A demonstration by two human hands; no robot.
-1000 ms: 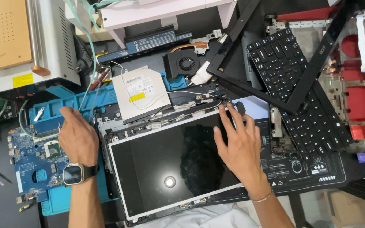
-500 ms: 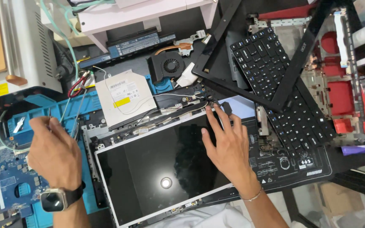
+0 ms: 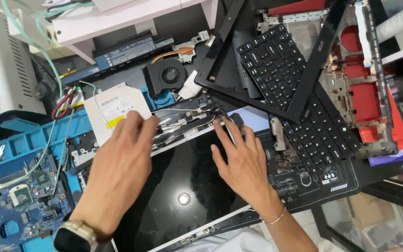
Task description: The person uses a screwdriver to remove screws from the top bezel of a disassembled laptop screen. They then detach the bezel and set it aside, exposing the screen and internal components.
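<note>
Head view: two bare hands lie on one glossy black rectangular laptop screen panel [image 3: 173,205]. Left hand [image 3: 117,172] lies flat, fingers loosely spread, gripping nothing; right hand [image 3: 241,161] splays open, fingertips [image 3: 218,123] touching thin cables [image 3: 183,123] at the panel's top edge beside one black plastic keyboard [image 3: 299,93].

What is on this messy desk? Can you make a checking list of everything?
Surface: black work mat, crowded.
Job's things: glossy black screen panel lying flat; thin black cables along its top edge.
Clutter: keyboard, black bezel frame, cooling fan, battery, silver disc drive, blue circuit board, red case shell.
Hands: left hand over the panel's top left edge, watch on the wrist; right hand, its fingers at the cables.
Cables: green wire at left.
Surroundings: white shelf.
</note>
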